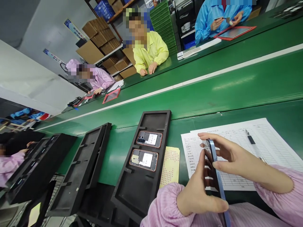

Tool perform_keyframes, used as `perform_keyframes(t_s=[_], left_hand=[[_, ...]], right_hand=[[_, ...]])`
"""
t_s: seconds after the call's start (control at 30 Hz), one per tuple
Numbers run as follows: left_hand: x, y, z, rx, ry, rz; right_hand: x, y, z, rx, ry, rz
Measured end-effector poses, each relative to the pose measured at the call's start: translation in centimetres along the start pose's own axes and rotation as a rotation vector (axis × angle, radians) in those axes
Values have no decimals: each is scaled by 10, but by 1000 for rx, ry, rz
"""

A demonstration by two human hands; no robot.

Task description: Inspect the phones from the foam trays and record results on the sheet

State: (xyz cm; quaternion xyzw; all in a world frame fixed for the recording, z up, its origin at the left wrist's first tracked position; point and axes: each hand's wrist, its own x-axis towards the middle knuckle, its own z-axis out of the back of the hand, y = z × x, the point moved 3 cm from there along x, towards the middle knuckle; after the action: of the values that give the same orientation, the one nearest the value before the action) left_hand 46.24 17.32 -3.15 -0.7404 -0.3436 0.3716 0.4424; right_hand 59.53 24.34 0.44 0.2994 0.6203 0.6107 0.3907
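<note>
I hold a blue-edged phone (pixel 216 170) upright on its edge over the printed paper forms (pixel 239 148). My left hand (pixel 201 192) grips its lower part, thumb along the bottom edge. My right hand (pixel 236 160) pinches its upper part from the right, fingers curled over the top corner. Left of my hands, a black foam tray (pixel 142 167) lies on the green bench with two open orange-rimmed phones (pixel 149 138) (pixel 144 159) in its middle slots.
A yellow dotted sticker sheet (pixel 169 165) lies between tray and forms; a pen (pixel 252 140) rests on the forms. More black trays (pixel 82 170) stand at the left. Across the green conveyor (pixel 213 85) sit several other people, with red-framed trays (pixel 111 95).
</note>
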Motion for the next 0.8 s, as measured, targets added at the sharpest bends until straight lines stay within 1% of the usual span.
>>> perform_keyframes(t_s=[0.07,0.17,0.3,0.4,0.5,0.63,0.7,0.77,0.8], left_hand=[[1,0,0,-45,-50,10],[4,-2,0,-91,-170,7],[7,-10,-2,11,-254,-16],[8,-15,-2,94,-319,-40],[10,-17,-1,160,-353,-74],[10,-13,4,243,-473,-68],[11,-13,5,161,-460,-116],[10,-14,4,-1,-385,-161],[10,-15,4,-78,-343,-157]], right_hand=[[1,-1,-1,-2,2,6],[0,-2,-2,-8,37,7],[-5,-4,-2,-17,76,35],[-9,-3,1,-106,-3,76],[-10,-1,1,-192,-76,101],[-9,1,-2,-145,-94,86],[-9,0,1,-87,-147,60],[-8,-1,6,-49,-231,53],[-8,-1,9,-52,-274,61]])
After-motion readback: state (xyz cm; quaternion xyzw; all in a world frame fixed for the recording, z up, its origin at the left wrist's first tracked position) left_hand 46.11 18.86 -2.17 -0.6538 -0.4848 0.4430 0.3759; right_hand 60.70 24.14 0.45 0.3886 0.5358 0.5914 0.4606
